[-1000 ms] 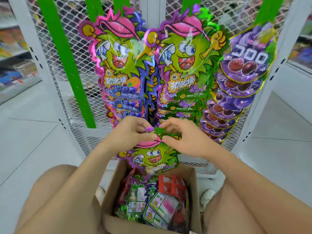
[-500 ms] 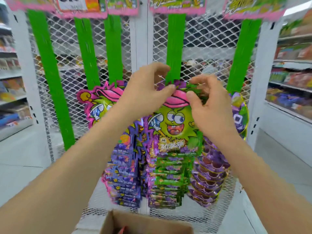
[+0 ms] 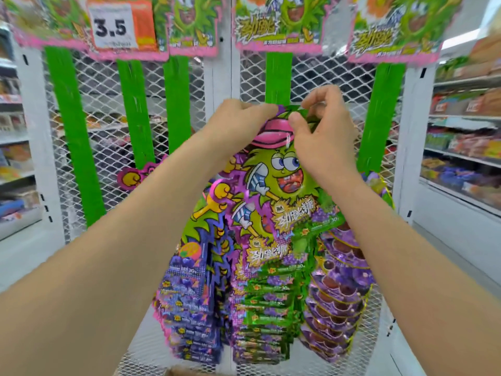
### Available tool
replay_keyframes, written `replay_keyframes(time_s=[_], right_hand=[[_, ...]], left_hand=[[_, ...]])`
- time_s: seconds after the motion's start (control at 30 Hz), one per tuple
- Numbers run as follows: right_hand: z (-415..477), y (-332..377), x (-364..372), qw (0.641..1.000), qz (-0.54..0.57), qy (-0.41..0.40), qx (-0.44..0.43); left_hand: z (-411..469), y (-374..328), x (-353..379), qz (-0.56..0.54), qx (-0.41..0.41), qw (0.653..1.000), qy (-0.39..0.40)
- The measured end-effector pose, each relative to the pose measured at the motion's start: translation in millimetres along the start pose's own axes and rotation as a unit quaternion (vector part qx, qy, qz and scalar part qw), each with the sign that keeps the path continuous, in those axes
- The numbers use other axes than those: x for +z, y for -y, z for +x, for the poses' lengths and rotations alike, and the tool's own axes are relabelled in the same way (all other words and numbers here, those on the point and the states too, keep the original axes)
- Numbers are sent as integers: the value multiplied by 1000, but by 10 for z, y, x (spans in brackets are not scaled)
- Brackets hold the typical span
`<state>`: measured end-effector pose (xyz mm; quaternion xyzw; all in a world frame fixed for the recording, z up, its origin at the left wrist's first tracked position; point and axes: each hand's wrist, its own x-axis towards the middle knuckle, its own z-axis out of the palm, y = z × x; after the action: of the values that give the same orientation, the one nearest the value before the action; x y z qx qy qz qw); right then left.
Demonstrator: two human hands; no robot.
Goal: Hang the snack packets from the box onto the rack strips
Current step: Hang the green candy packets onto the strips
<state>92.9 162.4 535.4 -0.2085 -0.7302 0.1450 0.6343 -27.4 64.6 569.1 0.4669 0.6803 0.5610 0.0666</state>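
There, your left hand (image 3: 238, 118) and right hand (image 3: 322, 128) pinched the snack packet (image 3: 282, 180) at the green strip (image 3: 278, 77), where a poor catch risked dropping it.

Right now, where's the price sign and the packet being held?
price sign (image 3: 113, 27): head view, on its printed number.
held packet (image 3: 282, 172): head view, on the cartoon face.

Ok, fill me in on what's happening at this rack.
A person holds a packet up against a green strip. The left hand and right hand both pinch its top edge. Whether it is hooked on yet cannot be told. Stacks of packets already hang lower down.
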Motion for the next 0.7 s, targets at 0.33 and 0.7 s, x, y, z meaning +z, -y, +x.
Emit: replay_keyframes(time_s=[0.33,0.7], right_hand=[[104,21,-3,999,29,6,20],[-388,-227,-37,996,-82,21,-39]], left_hand=[[11,-82,-20,2,-43,997,59],[-129,386,24,245,195,946,-84]])
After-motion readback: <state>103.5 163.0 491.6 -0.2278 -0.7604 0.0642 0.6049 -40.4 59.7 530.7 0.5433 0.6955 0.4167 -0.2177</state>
